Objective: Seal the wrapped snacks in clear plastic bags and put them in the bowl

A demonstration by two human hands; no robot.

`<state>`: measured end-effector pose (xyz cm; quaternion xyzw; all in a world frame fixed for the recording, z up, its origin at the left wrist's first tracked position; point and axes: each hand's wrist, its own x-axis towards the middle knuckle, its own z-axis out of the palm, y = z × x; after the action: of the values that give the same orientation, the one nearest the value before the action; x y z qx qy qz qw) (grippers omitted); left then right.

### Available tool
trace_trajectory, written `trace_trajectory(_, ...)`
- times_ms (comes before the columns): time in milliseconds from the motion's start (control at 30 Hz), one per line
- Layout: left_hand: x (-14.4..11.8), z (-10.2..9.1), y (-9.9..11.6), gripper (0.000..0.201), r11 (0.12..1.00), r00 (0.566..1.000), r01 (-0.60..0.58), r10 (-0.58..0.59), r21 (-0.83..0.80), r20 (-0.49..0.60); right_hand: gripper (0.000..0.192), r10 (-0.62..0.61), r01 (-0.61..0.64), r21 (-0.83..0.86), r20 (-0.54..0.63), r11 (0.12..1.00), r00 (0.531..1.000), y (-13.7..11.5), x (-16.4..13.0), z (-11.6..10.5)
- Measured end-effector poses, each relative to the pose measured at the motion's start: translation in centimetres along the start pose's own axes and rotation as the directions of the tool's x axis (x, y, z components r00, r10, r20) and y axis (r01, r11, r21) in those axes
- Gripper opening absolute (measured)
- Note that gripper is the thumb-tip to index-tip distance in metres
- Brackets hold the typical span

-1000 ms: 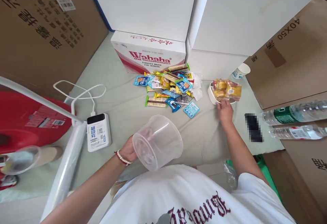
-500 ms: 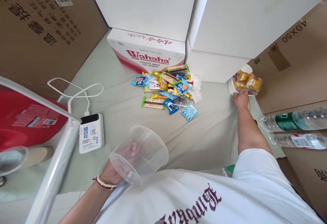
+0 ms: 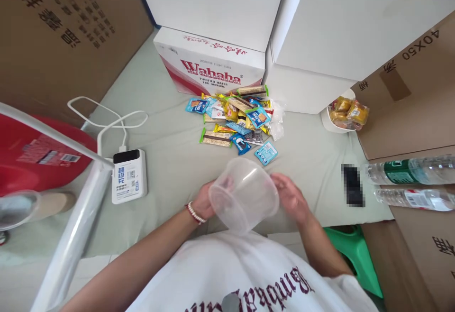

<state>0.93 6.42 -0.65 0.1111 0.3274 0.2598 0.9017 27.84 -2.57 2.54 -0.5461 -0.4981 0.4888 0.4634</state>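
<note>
Head view. Clear, round plastic tub (image 3: 244, 193), empty, is held above the pale green cloth-covered surface (image 3: 170, 160), close to the person's chest and tilted with its mouth toward the camera.

Left hand (image 3: 205, 201), beaded bracelet at the wrist, is curled round the tub's left wall. Right hand (image 3: 289, 196) is at the tub's right rim, fingers bent; whether it grips or only touches cannot be told.

Heap of small wrapped snack packets (image 3: 237, 120) lies beyond the tub on the cloth, in front of a red-and-white Wahaha carton (image 3: 209, 65). White bowl of yellow wrapped cakes (image 3: 343, 113) stands far right, against a brown cardboard box (image 3: 408, 89).

Risks, as judged:
- thin, smooth walls could flex under a squeeze, so the tub may slip or pop free
- tilted as it is, anything put in could slide back out
- a reach toward the heap could scatter loose packets
- white power bank with looped cable (image 3: 129, 181) at left could snag a sweeping forearm
</note>
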Motion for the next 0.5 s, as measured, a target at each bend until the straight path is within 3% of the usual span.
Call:
trace_trajectory(33, 0.9, 0.5, -0.6, 0.019, 1.000, 1.000, 0.012, -0.012, 0.005, -0.008, 0.068, 0.040, -0.044, 0.081, 0.047, 0.996, 0.998, -0.1, -1.7, 1.8)
trace_trajectory(100, 2.0, 1.3, -1.8, 0.023, 0.999, 1.000, 0.029, -0.029, 0.016, -0.008, 0.045, 0.058, -0.055, 0.144, -0.013, 0.988, 0.998, -0.8, -3.7, 3.3)
trace_trajectory(167, 2.1, 1.6, -2.4, 0.038, 0.998, 0.999, 0.036, -0.037, 0.042, 0.035, 0.021, 0.019, -0.015, 0.024, -0.191, 1.000, 0.981, -2.1, -3.6, 1.9)
trace_trajectory(233, 1.2, 1.5, -2.3, 0.047, 0.995, 0.995, 0.028, -0.037, 0.098, 0.094, 0.014, -0.065, -0.020, -0.240, -0.341, 0.971, 0.938, -3.6, -1.5, -1.8)
trace_trajectory(267, 0.5, 1.2, -2.1, 0.048, 0.991, 0.992, 0.022, -0.038, 0.133, 0.119, 0.018, -0.123, -0.053, -0.404, -0.397, 0.913, 0.910, -4.2, 0.2, -4.2)
trace_trajectory(300, -0.4, 0.9, -1.7, 0.047, 0.986, 0.991, 0.010, -0.032, 0.167, 0.130, 0.023, -0.151, -0.097, -0.554, -0.384, 0.827, 0.911, -4.6, 2.3, -6.7)
trace_trajectory(367, -2.3, -0.1, -1.0, 0.043, 0.974, 0.993, -0.029, 0.004, 0.223, 0.114, 0.022, -0.178, -0.121, -0.662, -0.366, 0.740, 0.914, -4.9, 7.2, -11.3)
trace_trajectory(467, -5.9, -2.2, -0.1, 0.039, 0.959, 0.995, -0.098, 0.094, 0.267, 0.026, 0.016, -0.111, -0.207, -0.935, -0.247, 0.287, 0.963, -4.0, 14.3, -15.8)
trace_trajectory(500, -7.3, -2.9, 0.1, 0.038, 0.955, 0.993, -0.109, 0.117, 0.275, -0.011, 0.016, -0.062, -0.205, -0.960, -0.220, 0.189, 0.973, -3.6, 16.1, -16.4)
